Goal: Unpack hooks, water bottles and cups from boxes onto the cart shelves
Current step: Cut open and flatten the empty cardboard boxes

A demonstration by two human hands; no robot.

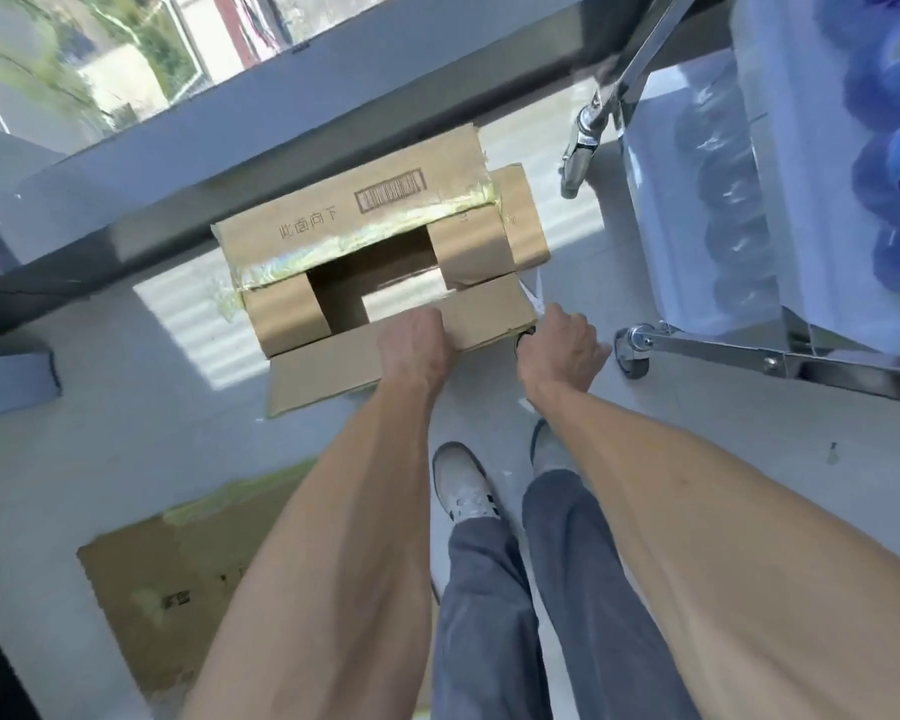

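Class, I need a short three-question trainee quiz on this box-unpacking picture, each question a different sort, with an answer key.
1. True or false: the left hand grips the near flap of the open cardboard box.
2. Where does the cart stand relative to that box? A) left B) right C) behind the person
3. Fill in: a second, flat piece of cardboard lies on the ____.

Key: 1 true; 2 B; 3 floor. The right hand is curled by the box's right corner, round something small and dark.
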